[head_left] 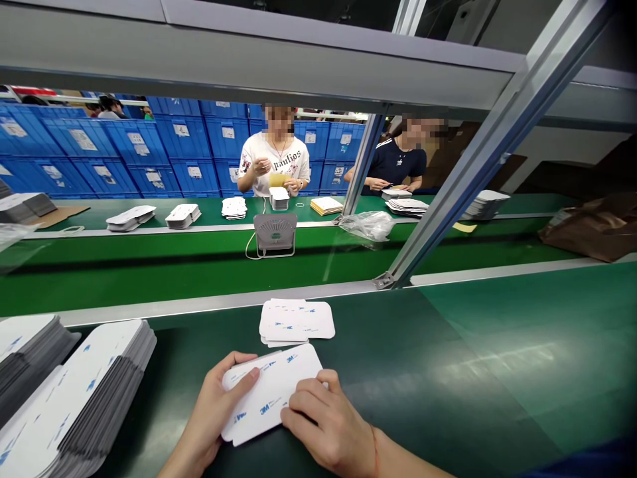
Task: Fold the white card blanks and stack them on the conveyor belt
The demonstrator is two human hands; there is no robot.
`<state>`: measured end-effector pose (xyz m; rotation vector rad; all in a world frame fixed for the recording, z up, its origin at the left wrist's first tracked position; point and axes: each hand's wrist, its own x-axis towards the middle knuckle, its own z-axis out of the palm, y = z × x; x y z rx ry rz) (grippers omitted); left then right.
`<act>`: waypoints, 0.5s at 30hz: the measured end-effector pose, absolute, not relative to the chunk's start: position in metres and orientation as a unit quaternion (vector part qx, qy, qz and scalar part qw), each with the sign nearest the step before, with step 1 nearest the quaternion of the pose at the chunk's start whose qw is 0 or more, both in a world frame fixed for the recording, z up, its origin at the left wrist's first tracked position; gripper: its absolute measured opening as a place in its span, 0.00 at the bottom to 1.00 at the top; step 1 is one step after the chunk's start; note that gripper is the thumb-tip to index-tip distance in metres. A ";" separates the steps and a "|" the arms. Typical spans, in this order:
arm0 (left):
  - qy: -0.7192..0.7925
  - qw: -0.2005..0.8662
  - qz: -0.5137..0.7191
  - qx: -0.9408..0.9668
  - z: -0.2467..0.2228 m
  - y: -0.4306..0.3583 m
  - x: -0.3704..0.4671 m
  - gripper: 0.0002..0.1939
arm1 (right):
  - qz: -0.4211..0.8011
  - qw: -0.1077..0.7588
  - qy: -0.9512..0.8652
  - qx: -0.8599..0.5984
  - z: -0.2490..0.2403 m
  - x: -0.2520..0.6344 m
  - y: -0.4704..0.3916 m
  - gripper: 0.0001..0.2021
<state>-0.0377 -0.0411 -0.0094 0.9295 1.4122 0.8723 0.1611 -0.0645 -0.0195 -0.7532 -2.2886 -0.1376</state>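
White rounded sheets [271,398] with blue 3M print are held tilted above the green table, a few of them overlapping. My left hand [213,405] grips their left side, thumb on top and fingers beneath. At the right edge my right hand [326,415] has its fingers curled and pressed on the sheets; its thumb is partly hidden. Just beyond lies a small pile of similar sheets [298,320], slightly fanned. To the left stand tall stacks of grey-sided pads with white printed faces [99,372].
A metal post [478,159] rises at the right behind the table edge. Across a green belt [149,272] are a small grey fan [275,234], a plastic bag [367,226] and more stacks. Two people work opposite, with blue crates [184,139] behind.
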 end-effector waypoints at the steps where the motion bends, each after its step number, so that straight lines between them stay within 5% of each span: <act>1: 0.607 0.573 0.371 0.408 -0.010 -0.041 -0.038 0.25 | -0.051 0.347 -0.890 -0.293 -0.020 0.161 -0.065 0.14; 8: 0.608 0.452 0.336 0.560 -0.014 -0.034 -0.044 0.15 | 0.002 0.222 -0.930 -0.292 -0.029 0.163 -0.061 0.05; 15: 0.594 0.316 0.282 0.684 -0.019 -0.036 -0.056 0.08 | 0.119 0.148 -0.929 -0.318 -0.025 0.160 -0.049 0.07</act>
